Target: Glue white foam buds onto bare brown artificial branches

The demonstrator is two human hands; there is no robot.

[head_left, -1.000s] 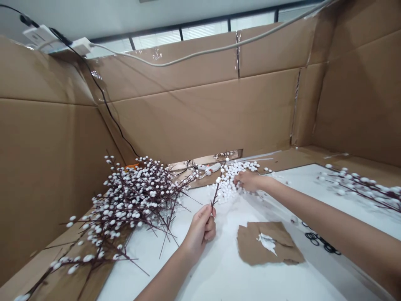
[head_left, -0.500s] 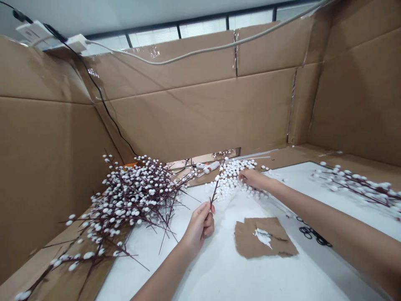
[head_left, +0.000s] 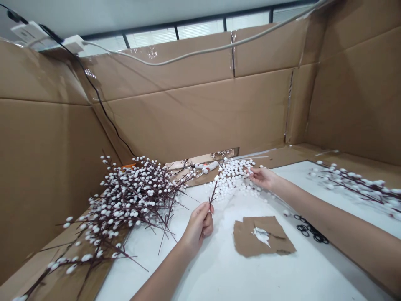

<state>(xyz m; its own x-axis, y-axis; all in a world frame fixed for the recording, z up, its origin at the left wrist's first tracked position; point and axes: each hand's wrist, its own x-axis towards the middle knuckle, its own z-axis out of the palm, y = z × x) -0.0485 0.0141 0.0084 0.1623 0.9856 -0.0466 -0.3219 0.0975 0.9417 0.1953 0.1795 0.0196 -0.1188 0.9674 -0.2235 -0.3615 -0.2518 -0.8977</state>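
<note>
The right hand (head_left: 263,177) has been drawn back from the top of the heap of small white foam beads (head_left: 232,179) to its far right edge, and the fingers have been brought close together there. The hand is partly open, and whether a bead is pinched between the fingertips cannot be told from this view, as they are small and the beads crowd around them. A slender dark twig (head_left: 213,194) is gripped firmly in the closed left hand (head_left: 198,225), its tip raised towards the heap, just left of the right hand and apart from it. A few white beads are carried near the tip of the twig.

To the left, a large bundle of pussy willow branches (head_left: 131,196) is heaped on a cardboard sheet (head_left: 75,267), and more branches (head_left: 354,184) are laid at the far right. A torn cardboard scrap (head_left: 250,238) bearing a white smear (head_left: 261,235) is placed in front of the right hand, with black rubber rings (head_left: 310,231) to its right. A glue gun (head_left: 206,167) is lying beyond the twig, at the far edge.
</note>
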